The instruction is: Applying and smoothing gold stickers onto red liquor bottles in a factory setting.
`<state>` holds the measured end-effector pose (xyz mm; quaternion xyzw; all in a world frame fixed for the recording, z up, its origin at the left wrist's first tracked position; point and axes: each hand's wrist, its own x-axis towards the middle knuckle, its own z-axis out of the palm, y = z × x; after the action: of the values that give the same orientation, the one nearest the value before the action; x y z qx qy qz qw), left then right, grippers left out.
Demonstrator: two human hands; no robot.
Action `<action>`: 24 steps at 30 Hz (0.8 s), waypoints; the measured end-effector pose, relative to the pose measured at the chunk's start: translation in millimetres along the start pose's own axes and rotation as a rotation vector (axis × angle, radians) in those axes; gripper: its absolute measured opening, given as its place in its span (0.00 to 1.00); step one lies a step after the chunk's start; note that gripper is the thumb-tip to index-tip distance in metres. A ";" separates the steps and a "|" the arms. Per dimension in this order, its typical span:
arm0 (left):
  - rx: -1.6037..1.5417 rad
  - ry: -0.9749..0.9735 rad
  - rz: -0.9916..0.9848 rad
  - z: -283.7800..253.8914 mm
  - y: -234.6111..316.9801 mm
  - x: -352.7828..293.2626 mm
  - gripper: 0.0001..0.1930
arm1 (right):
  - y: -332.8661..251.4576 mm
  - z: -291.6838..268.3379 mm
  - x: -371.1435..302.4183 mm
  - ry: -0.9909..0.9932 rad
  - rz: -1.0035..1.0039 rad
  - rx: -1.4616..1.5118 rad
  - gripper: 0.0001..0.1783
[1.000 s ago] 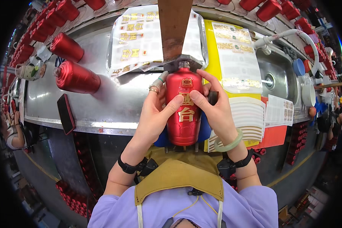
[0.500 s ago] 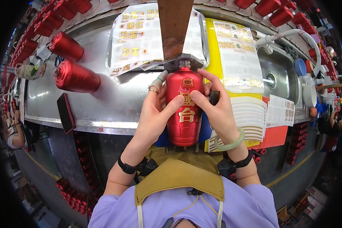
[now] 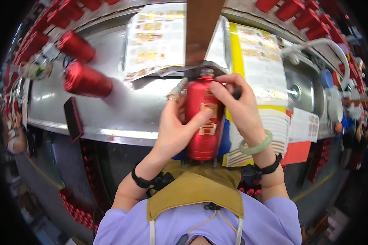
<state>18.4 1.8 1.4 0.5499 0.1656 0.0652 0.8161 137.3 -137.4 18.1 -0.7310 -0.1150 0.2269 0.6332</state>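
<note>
Red bottle [image 3: 201, 150] lying lettering-up

Left hand [image 3: 173, 126] half-closed round its side; right hand [image 3: 242, 104] partly curled at shoulder — grip unclear. Neck at dark bracket [image 3: 192, 72], probably for bracing. Gold-printed sheets [image 3: 151, 45] beyond on counter [image 3: 49, 108] — likely for reach.

Shiny red bottle [image 3: 216, 124], held lengthwise, gold characters [image 3: 208, 127] (blurred) facing up, neck [image 3: 207, 73] forward

One held red bottle [image 3: 203, 145], two red bottles [image 3: 88, 80] on the counter [image 3: 133, 112] (plus one phone [image 3: 72, 118]).
</note>
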 end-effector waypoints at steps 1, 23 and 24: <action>-0.024 0.005 0.058 -2.5 -1.5 -3.0 0.47 | -0.5 -0.7 -0.7 -0.016 -0.024 0.029 0.17; 1.499 1.349 -0.220 -350.1 48.6 -59.8 0.41 | -12.9 -27.4 -23.5 -0.072 -0.068 0.201 0.18; 1.596 1.323 -0.332 -347.5 54.2 -59.2 0.41 | -13.3 -31.1 -23.6 -0.094 -0.079 0.158 0.18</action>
<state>-151.8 310.0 -55.4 0.7535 0.6468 0.1117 -0.0378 133.2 -173.0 38.5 -0.6621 -0.1550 0.2439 0.6914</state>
